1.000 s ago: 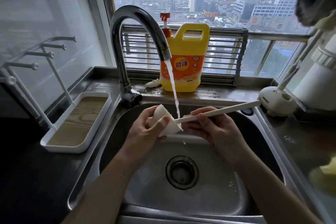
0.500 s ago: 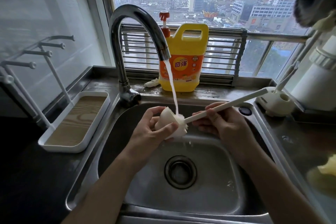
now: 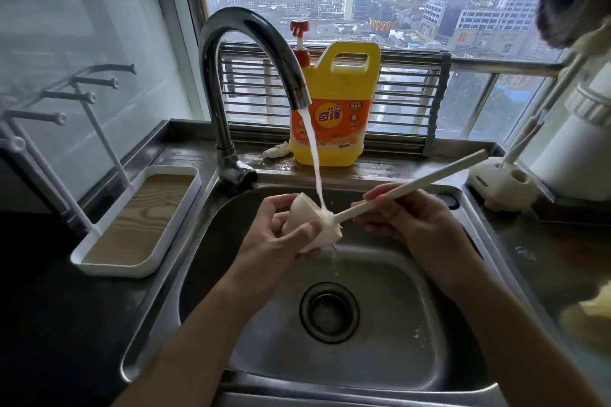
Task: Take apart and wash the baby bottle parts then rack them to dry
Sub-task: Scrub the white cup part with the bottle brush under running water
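Step in hand: a wash is judged to be under way, with one piece being scrubbed under running water.
Task's thing: the small white dome-shaped plastic bottle part [image 3: 305, 225] is held at the centre of the frame, above the stainless steel sink [image 3: 396, 357].
Left hand [image 3: 277, 241]: its fingers and thumb are curled round the part.
Right hand [image 3: 416, 225]: the long white brush handle [image 3: 413, 182] is pinched between its fingers, right of centre.
Brush head [image 3: 332, 223]: it is pressed into the part's open end.
Water stream [image 3: 312, 149]: it falls from the curved chrome tap [image 3: 251, 40] onto the spot where brush and part meet.
Drying rack [image 3: 139, 218]: this white pegged stand with a wood-grain tray sits at the left of the frame (no bottle piece is seen on it).
Next move: the brush probably needs to be drawn out, the part rinsed, then carried left to a peg; a firm grip on the wet plastic is called for.
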